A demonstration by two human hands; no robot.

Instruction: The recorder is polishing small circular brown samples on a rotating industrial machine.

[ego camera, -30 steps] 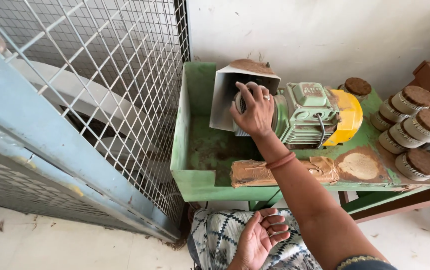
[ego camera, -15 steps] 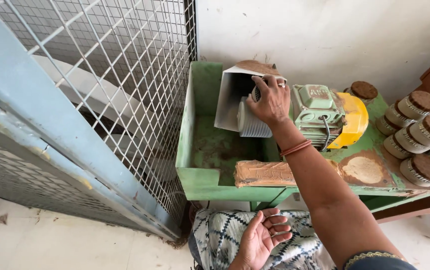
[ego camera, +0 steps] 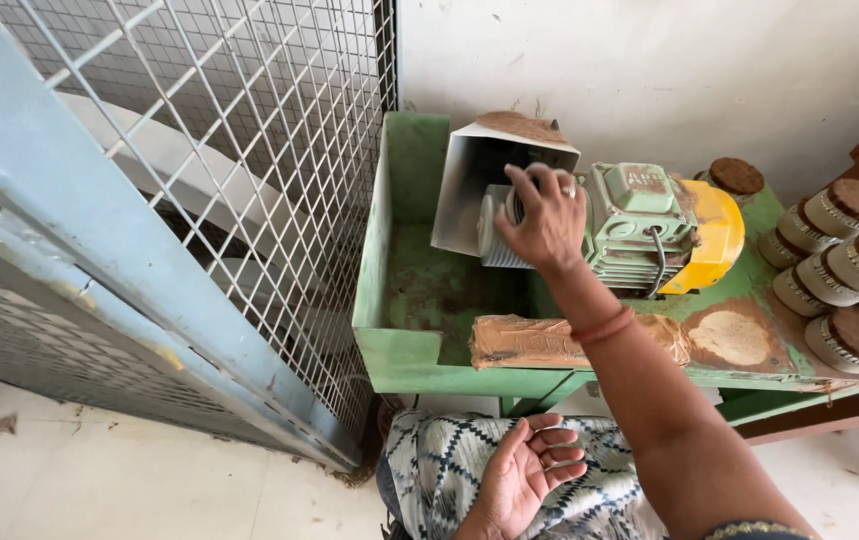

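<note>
Our right hand (ego camera: 547, 222) curled its fingers (ego camera: 522, 185) around the ribbed grey metal wheel (ego camera: 498, 232) on the green motor (ego camera: 640, 228), under the grey sheet-metal hood (ego camera: 470, 175). Our left hand (ego camera: 525, 478) lay palm up, fingers loosely spread, holding nothing, near the green tray (ego camera: 405, 355). Brown-topped discs (ego camera: 845, 270) stacked right.

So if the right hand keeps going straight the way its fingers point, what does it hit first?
The right hand is already touching it: the ribbed grey-white wheel beside the green motor. Just beyond sits the grey sheet-metal hood, though depth is unclear.
</note>
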